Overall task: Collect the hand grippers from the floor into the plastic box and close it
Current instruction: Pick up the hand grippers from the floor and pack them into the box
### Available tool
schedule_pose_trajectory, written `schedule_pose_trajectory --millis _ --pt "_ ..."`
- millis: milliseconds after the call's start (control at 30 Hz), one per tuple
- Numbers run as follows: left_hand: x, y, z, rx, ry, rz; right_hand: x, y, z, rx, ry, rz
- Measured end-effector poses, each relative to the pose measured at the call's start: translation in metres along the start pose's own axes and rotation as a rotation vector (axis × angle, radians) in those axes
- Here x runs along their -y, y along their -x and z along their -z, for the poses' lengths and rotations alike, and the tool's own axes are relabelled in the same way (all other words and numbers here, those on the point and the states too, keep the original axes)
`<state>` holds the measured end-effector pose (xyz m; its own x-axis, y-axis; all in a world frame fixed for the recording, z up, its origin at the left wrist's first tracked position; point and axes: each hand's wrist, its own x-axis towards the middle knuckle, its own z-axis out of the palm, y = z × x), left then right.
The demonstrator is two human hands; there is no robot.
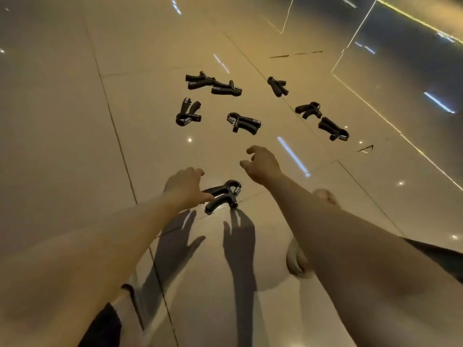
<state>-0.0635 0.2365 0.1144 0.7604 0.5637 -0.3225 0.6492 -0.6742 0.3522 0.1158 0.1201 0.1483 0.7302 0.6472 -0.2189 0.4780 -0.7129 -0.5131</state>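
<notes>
Several black hand grippers lie scattered on the glossy beige tile floor (75,121). The nearest gripper (223,196) rests on the floor right beside my left hand (185,186), whose thumb touches one of its handles while the fingers stay spread. My right hand (260,164) hovers open with curled fingers, a little short of a middle gripper (244,122). Farther off lie a touching pair (213,83), one at the left (188,112), and three at the right (278,86), (309,110), (333,128). No plastic box is in view.
My bare foot (325,196) shows behind the right forearm, and a pale rounded shape (298,261) sits under that arm. Dark reflective panels (413,58) run along the far right. Shadows of both hands fall on the tiles near me.
</notes>
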Motion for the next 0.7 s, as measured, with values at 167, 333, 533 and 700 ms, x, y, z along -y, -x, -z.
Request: schedule_pose_trajectory --millis 167,333,533,700 --pt "-0.009 -0.068 -0.045 0.109 -0.088 -0.04 -0.038 -0.096 -0.01 0.066 0.077 0.03" --pt "0.006 -0.1 -0.088 0.13 -0.119 -0.13 -0.068 -0.184 -0.019 0.123 0.114 0.015" --pt "0.021 -0.149 -0.075 0.014 0.125 -0.023 -0.087 -0.27 -0.039 0.115 0.206 0.058" --pt "0.041 -0.183 -0.061 -0.142 0.339 0.177 -0.083 -0.334 -0.037 0.128 0.34 0.151"
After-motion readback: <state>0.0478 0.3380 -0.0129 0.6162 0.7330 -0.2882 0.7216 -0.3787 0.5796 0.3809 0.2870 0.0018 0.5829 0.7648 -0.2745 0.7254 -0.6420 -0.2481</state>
